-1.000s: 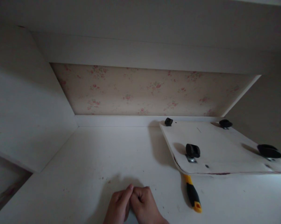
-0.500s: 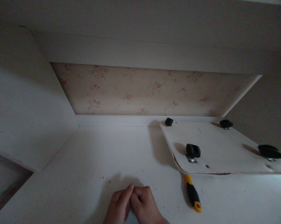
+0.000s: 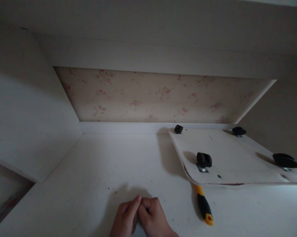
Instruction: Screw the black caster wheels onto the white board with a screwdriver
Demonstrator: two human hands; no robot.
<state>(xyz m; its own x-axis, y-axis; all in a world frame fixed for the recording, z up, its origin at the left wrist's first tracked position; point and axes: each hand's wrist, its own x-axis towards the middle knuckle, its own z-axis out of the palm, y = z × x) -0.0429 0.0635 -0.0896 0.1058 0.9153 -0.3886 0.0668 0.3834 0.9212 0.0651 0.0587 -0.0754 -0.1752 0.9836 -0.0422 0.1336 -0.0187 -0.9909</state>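
Observation:
My left hand (image 3: 125, 215) and my right hand (image 3: 155, 215) rest together at the bottom middle, over the white surface (image 3: 113, 164). Both are curled into loose fists, touching at the thumbs and knuckles, with nothing visible in them. To their right, a black and yellow tool handle (image 3: 204, 205) sticks out from beneath a white board (image 3: 232, 158); the tool's other end is hidden. Swivel casters sit wheels-up on that board: the near left caster (image 3: 204, 159), the far left caster (image 3: 178, 128), the far right caster (image 3: 238, 131) and the near right caster (image 3: 285, 160).
White side panels stand at left (image 3: 35, 108) and right (image 3: 274, 115). A white overhang (image 3: 148, 36) crosses the top. Behind is a wall panel with pink floral wallpaper (image 3: 143, 95). Small dark specks mark the surface near my hands.

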